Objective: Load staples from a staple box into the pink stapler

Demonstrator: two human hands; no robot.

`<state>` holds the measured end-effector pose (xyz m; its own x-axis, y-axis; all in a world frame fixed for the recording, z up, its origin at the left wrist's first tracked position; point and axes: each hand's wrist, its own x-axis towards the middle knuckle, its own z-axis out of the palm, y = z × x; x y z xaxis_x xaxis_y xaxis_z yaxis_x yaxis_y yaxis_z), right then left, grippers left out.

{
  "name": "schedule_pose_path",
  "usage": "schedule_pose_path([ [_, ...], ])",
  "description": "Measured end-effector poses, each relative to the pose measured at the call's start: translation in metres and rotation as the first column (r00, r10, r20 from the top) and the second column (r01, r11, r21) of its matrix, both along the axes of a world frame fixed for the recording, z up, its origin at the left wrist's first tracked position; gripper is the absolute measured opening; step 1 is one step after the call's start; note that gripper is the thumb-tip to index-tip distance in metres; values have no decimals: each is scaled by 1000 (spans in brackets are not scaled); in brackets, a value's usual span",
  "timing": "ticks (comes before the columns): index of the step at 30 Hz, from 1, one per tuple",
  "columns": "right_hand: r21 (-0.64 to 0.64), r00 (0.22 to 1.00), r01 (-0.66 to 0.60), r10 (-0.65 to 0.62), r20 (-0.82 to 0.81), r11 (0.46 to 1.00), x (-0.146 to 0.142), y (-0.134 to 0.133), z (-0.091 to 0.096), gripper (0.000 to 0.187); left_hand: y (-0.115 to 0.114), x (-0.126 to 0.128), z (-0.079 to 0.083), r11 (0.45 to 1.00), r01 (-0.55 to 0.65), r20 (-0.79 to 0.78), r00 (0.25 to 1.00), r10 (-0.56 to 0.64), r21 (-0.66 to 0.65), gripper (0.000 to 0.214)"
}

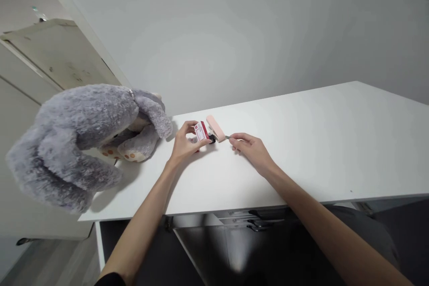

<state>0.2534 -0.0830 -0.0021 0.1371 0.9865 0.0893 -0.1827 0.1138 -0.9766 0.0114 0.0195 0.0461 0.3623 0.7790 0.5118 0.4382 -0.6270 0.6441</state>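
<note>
My left hand (pixel 185 142) is closed around a small red-and-white box (pixel 201 131), with the thumb along its lower side and fingers over its top. Just right of the box lies a pink stapler (pixel 215 128) on the white table. A small black piece (pixel 212 138) shows between box and stapler; I cannot tell which it belongs to. At the stapler's near end, my right hand (pixel 250 148) pinches a thin grey strip (pixel 228 137) between thumb and forefinger. The strip's far end meets the stapler, and whether it goes inside is too small to tell.
A large grey plush toy (pixel 90 116) sits on the left end of the white table (pixel 301 143), beside my left arm. A pale wall (pixel 234 35) rises behind the table's back edge. Dark items (pixel 264 221) show below the front edge.
</note>
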Motion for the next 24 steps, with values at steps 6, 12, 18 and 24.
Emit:
schedule_pose_path([
  [6,99,968,-247,249,-9,964,-2,-5,7,25,-22,29,-5,982,174,-20,985,-173,73,63],
  [12,-8,937,-318,312,-159,948,-2,-4,6,37,-36,44,-12,952,307,0,952,-307,-3,65],
  [18,28,912,-344,341,-228,939,1,-3,9,44,-42,47,-7,915,354,184,929,-320,-195,42],
  [24,35,902,-359,357,-243,933,3,-2,8,46,-37,50,-9,816,449,379,871,-311,-363,46],
])
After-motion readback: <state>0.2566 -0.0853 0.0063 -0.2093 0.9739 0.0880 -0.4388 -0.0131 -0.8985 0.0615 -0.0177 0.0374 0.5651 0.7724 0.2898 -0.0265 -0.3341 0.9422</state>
